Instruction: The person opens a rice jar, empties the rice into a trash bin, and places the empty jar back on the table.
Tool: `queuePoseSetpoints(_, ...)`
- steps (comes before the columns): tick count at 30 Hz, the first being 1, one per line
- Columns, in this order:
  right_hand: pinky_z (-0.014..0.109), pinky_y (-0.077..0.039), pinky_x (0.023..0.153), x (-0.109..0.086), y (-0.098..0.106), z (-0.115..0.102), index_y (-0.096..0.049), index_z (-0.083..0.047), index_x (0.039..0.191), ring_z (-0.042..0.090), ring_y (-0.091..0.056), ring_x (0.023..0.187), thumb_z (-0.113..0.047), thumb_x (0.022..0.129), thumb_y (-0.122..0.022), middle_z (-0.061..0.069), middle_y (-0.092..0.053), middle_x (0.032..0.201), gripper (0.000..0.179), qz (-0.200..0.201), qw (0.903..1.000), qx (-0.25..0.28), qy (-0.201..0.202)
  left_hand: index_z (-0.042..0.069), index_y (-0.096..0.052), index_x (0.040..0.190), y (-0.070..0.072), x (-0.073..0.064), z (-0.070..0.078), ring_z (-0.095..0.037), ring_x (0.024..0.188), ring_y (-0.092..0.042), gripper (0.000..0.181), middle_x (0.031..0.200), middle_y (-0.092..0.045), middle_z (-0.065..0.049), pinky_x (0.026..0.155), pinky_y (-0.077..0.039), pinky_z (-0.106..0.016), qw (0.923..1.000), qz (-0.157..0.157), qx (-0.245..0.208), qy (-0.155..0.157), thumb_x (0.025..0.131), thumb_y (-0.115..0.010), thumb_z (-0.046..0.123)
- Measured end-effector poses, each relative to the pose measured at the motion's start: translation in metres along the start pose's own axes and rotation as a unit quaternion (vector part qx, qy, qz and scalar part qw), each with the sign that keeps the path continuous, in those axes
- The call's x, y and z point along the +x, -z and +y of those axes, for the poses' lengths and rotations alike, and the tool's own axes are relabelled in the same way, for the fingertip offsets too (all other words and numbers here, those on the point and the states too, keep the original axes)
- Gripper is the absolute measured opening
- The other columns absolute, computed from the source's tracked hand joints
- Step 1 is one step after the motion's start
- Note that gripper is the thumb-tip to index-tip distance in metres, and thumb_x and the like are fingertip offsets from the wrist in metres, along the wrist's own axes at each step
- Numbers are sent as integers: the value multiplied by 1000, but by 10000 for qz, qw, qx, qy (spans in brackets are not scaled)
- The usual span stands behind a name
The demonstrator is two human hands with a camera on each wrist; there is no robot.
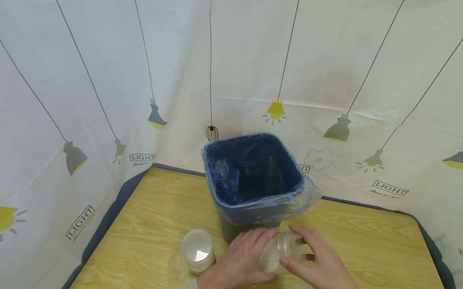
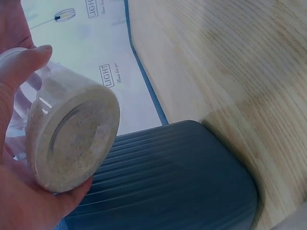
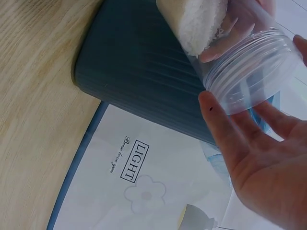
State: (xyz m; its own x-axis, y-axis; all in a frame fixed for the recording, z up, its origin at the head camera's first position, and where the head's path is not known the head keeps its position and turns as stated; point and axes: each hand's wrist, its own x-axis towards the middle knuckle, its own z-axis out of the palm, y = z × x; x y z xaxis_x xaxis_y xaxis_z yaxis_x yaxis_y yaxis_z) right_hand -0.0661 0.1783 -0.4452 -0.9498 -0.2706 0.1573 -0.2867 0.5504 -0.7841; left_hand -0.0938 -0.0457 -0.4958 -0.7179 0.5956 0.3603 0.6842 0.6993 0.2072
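Observation:
A clear jar is held tilted in front of the bin, its ridged end toward the right. My left hand grips the body, with thumb and fingers round it. In the left wrist view, the jar's base faces the camera. White grains show inside it in the right wrist view. My right hand holds the jar's clear ridged end between thumb and fingers; whether that end is a separate lid I cannot tell. A second clear jar stands upright on the table, left of my left hand.
Behind the hands stands a dark blue bin, lined with a clear bag that hangs over its right front corner. The wooden table is bordered at the back and sides by a hanging cloth printed with lamps.

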Motion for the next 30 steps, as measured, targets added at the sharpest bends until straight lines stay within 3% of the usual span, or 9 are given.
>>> queuePoseSetpoints(11, 35, -61, 79, 0, 2, 10, -57, -19, 143, 29, -61, 119, -31, 85, -87, 4, -57, 140, 67, -21, 9955, -184, 926, 15, -43, 153, 5, 1, -3, -19, 118, -63, 105, 135, -61, -2, 98, -54, -38, 9968, -408, -673, 122, 69, -92, 54)
queuePoseSetpoints(24, 36, -60, 82, 0, 4, 12, -56, -23, 146, 20, -57, 125, -29, 85, -88, -1, -55, 143, 69, -171, 9914, -337, 1256, 14, -43, 154, 10, 1, -7, -16, 123, -61, 104, 139, -60, 1, 100, -52, -34, 9910, -693, -1137, 153, 70, -91, 53)
queuePoseSetpoints(27, 37, -60, 83, -1, 5, 12, -56, -24, 146, 19, -57, 125, -28, 85, -87, -2, -55, 143, 69, -141, 9908, -366, 1293, 14, -43, 154, 9, 1, -6, -16, 122, -61, 104, 138, -61, 0, 99, -53, -34, 9920, -675, -1054, 178, 70, -91, 53)
queuePoseSetpoints(30, 38, -60, 83, -1, 4, 11, -54, -19, 147, 23, -57, 124, -26, 88, -85, 2, -55, 143, 68, -90, 9924, -317, 1183, 14, -44, 153, 5, 0, -4, -17, 117, -63, 105, 135, -62, -1, 95, -54, -34, 9964, -486, -679, 117, 68, -92, 56)
